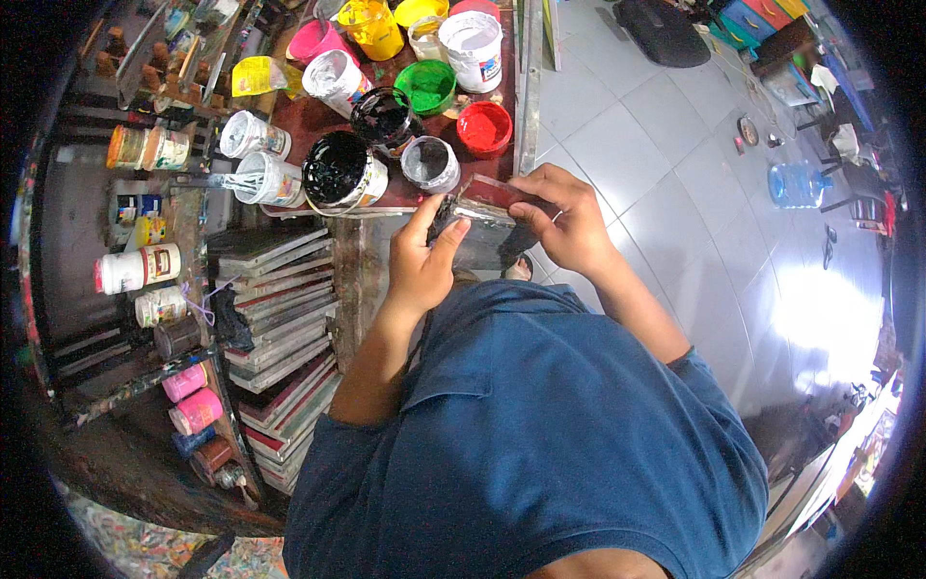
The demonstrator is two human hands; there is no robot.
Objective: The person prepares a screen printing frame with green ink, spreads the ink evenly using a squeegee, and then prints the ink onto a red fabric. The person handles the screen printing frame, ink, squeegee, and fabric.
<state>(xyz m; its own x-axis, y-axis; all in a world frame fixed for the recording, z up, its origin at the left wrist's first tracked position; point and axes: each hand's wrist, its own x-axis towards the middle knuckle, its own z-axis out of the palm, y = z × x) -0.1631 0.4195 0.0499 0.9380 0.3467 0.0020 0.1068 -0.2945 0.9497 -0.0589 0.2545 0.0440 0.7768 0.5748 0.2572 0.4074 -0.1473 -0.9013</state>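
My left hand [424, 261] is closed, its thumb and fingers pinching a dark, paint-smeared piece [446, 214] near the table's front edge. My right hand [569, 224] grips the right end of a flat, brownish see-through strip [490, 191], its thumb below and fingers on top. The strip's left end meets the piece in my left hand; I cannot tell whether they are joined. Just beyond stand a small tub of grey paint [430, 164], a tub of red paint [484, 128] and a large tub of black paint [338, 170].
More paint tubs, including a green one [425, 88] and a yellow one [370, 27], crowd the dark red tabletop [394, 196]. At the left, flat frames [280, 309] are stacked below a rack holding pink jars [197, 411]. Grey floor tiles [666, 135] and a water jug [797, 185] lie right.
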